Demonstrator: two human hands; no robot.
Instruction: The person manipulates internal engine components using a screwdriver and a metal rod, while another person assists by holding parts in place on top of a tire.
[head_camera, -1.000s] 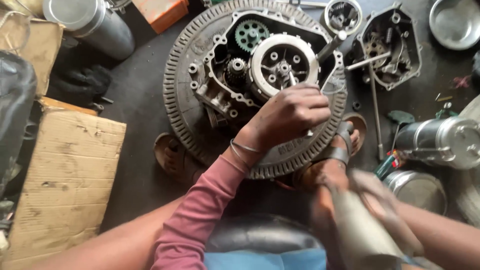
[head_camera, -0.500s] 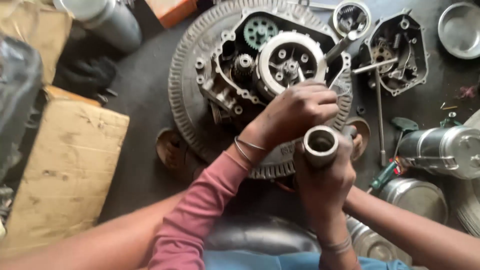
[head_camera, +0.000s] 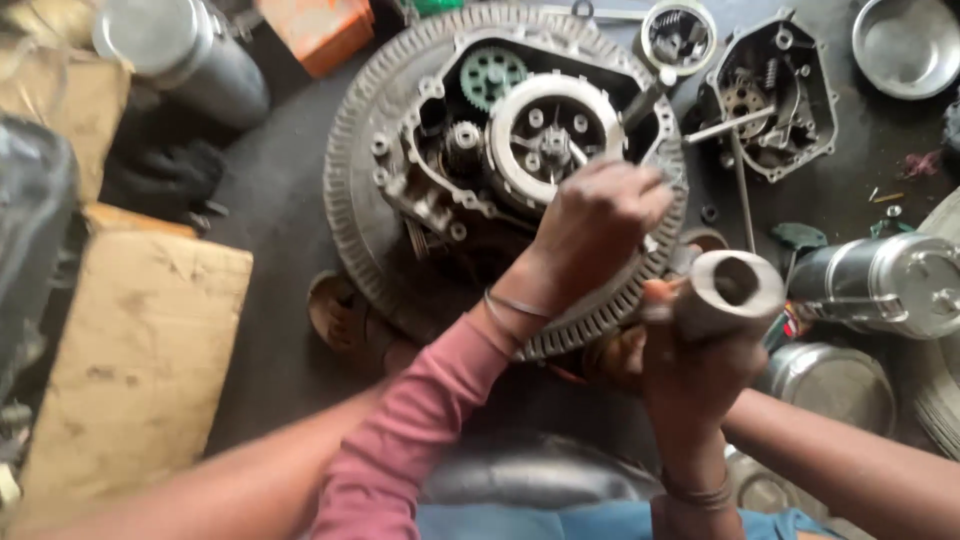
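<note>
An open engine case (head_camera: 440, 190) with a round silver clutch (head_camera: 545, 135) and a green gear (head_camera: 492, 75) lies on a ribbed tyre (head_camera: 350, 215). My left hand (head_camera: 598, 228), in a pink sleeve, is a closed fist at the clutch's lower right edge. It grips a small tool that is mostly hidden. My right hand (head_camera: 690, 375) holds a thick hollow metal pipe (head_camera: 730, 290) upright, just right of and below the left hand, its open end facing the camera.
A removed engine cover (head_camera: 775, 100) and a long rod (head_camera: 742, 195) lie to the right. Shiny metal cylinders (head_camera: 885, 285) and a steel bowl (head_camera: 905, 45) are at the right, cardboard (head_camera: 140, 360) at the left, and a sandalled foot (head_camera: 335, 310) by the tyre.
My right hand has brought the metal pipe up from low at the right to beside my left hand. The left fist has stayed on the clutch.
</note>
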